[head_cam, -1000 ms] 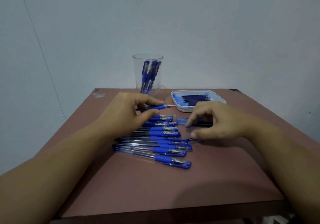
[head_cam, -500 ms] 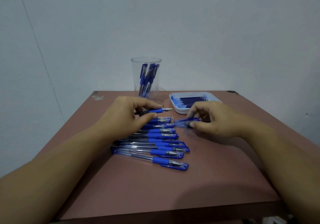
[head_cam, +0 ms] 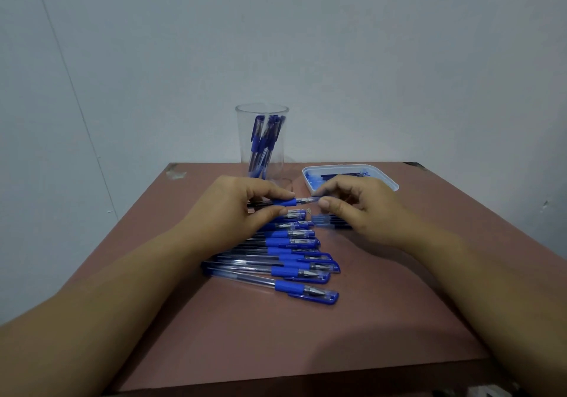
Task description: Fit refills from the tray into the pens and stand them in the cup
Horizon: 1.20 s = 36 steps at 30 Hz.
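My left hand (head_cam: 236,209) grips a blue-gripped pen (head_cam: 285,202) level above the table, its metal tip pointing right. My right hand (head_cam: 359,209) pinches a clear pen cap (head_cam: 313,199) at that tip. Below the hands, several capped blue pens (head_cam: 285,261) lie in a row on the table. A clear cup (head_cam: 261,142) at the back holds several upright pens. To its right the white tray (head_cam: 389,181) holds blue refills, partly hidden by my right hand. Loose caps or refills (head_cam: 329,223) lie under my right hand.
The brown table (head_cam: 337,335) ends at a front edge near the bottom of the frame and stands against a pale wall. A scuffed patch (head_cam: 175,172) marks its far left corner.
My right hand lifted a cap from the table and brought it left to the tip of the pen in my left hand. The view tilted slightly.
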Motion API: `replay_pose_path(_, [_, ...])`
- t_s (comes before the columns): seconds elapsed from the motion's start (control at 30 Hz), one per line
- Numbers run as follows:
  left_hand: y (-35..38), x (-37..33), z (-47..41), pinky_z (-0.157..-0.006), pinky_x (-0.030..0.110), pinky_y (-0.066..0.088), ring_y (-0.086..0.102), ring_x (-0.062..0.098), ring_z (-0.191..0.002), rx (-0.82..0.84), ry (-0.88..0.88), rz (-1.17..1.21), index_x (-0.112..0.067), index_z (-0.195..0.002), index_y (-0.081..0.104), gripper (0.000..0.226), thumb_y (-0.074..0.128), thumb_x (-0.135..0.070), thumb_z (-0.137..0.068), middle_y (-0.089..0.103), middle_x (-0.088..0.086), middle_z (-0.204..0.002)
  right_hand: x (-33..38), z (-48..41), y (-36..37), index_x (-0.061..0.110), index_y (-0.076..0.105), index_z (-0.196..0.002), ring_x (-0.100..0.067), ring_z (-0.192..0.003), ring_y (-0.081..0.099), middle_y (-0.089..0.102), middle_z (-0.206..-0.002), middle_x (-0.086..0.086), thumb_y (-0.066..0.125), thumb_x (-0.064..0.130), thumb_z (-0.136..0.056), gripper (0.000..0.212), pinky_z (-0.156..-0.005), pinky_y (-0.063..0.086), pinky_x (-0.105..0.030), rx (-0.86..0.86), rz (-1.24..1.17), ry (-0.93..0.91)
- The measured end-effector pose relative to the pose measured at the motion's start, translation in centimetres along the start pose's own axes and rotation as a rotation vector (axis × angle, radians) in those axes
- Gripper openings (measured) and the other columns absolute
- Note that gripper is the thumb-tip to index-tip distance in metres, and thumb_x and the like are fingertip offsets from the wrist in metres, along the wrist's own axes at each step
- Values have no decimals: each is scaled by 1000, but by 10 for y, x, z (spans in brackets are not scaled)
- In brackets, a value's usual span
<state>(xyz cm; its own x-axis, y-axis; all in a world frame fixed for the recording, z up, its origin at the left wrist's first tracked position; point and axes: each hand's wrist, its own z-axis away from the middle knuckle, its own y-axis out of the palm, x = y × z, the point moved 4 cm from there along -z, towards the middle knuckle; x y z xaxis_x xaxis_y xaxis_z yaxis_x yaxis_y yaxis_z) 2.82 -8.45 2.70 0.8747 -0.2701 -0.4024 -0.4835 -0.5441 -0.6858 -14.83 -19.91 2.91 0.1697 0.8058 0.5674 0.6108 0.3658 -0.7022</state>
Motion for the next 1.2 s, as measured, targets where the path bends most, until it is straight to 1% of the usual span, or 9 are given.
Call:
replay_pose_path(0.2, [1,-11,2,-71,2,44,63,-9,-83,-77,83,-29,-27,-107,75,25,77,-25,-82,66,-27,-84,8,0,10,41,66,-91,-10,-80,66,70,-85,17,65,31,-90,10,-73,55,-37,-75,-58,-30])
replay_pose_path(0.4, [4,-12,5,-64,31,56,66,8,-73,-97,212,-117,-20,-109,74,28,60,-36,-90,71,-7,-83,10,3,15,34,68,-89,-7,-75,66,72,-83,8,65,25,-90,10,-69,53,-21,-65,-161,-4])
replay_pose_path(0.5, [5,-18,2,-73,24,55,67,4,-82,-171,199,-67,-16,-112,73,25,66,-26,-90,74,-5,-92,13,1,11,28,69,-91,-14,-78,66,71,-82,2,63,28,-91,6,-70,53,-24,-130,-270,34])
replay_pose_path(0.57, [6,-21,-2,-78,12,51,64,-3,-85,-228,153,-40,-16,-112,73,26,71,-22,-86,74,-6,-97,15,-4,9,20,69,-93,-8,-77,66,71,-81,3,64,21,-91,6,-69,51,-18,-182,-446,91])
replay_pose_path(0.67, [-3,-18,-5,-80,6,46,58,-13,-88,-261,76,-24,-18,-115,70,37,73,-35,-83,70,-9,-101,12,-12,4,16,68,-95,-6,-76,67,73,-79,4,65,11,-88,9,-71,53,-18,-211,-633,182])
replay_pose_path(0.77, [-25,-3,-15,-96,22,46,53,0,-113,-222,-1,-76,-25,-132,57,67,70,-56,-74,56,-13,-124,13,-26,-23,22,65,-95,-4,-73,67,72,-75,8,66,8,-89,14,-73,56,-19,-325,-584,176])
replay_pose_path(0.87, [-49,22,-32,-105,40,44,45,15,-129,-177,-97,-183,-26,-143,43,92,71,-65,-64,47,-3,-142,22,-48,-60,21,58,-97,-7,-73,65,69,-78,3,63,5,-92,18,-79,56,-22,-495,-580,120])
replay_pose_path(1.0, [-57,42,-50,-114,35,31,35,16,-139,-85,-116,-286,-27,-149,34,106,71,-70,-59,36,0,-152,32,-78,-87,25,45,-102,-11,-77,65,70,-84,-3,61,11,-95,22,-82,54,-22,-622,-578,58])
replay_pose_path(1.2, [-42,54,-60,-106,35,39,40,18,-135,-125,-57,-349,-24,-145,38,95,87,-43,-65,35,1,-151,22,-125,-65,23,45,-98,-10,-68,57,66,-81,-2,65,16,-92,23,-68,47,-21,-613,-387,57])
